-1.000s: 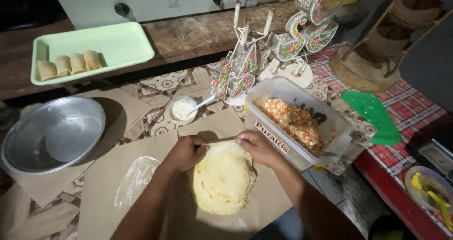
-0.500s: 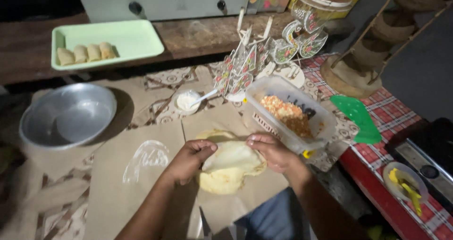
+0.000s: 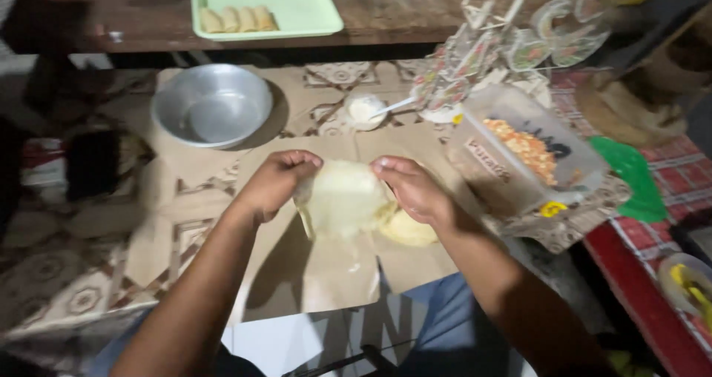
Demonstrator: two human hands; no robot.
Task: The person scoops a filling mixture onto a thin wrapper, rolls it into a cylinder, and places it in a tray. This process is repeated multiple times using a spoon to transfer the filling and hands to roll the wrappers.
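Observation:
My left hand (image 3: 276, 178) and my right hand (image 3: 410, 186) both pinch the top edge of a thin, pale, translucent wrapper sheet (image 3: 341, 199), which hangs lifted off a stack of round yellowish wrappers (image 3: 406, 229) lying on brown paper (image 3: 334, 273). To the right stands a clear plastic tub (image 3: 519, 154) with an orange and white chopped filling. A small white bowl of paste with a spoon (image 3: 365, 110) sits just beyond my hands.
An empty metal bowl (image 3: 211, 104) is at the back left. A green tray (image 3: 304, 2) with several finished rolls (image 3: 236, 19) lies on the wooden ledge. Decorated paper ornaments on sticks (image 3: 482, 51), a green lid (image 3: 630, 177) and a red checked cloth (image 3: 667, 192) are at right.
Both hands have peeled one wrapper up from the stack and now hold it lifted. The camera has shifted, so the table appears further right.

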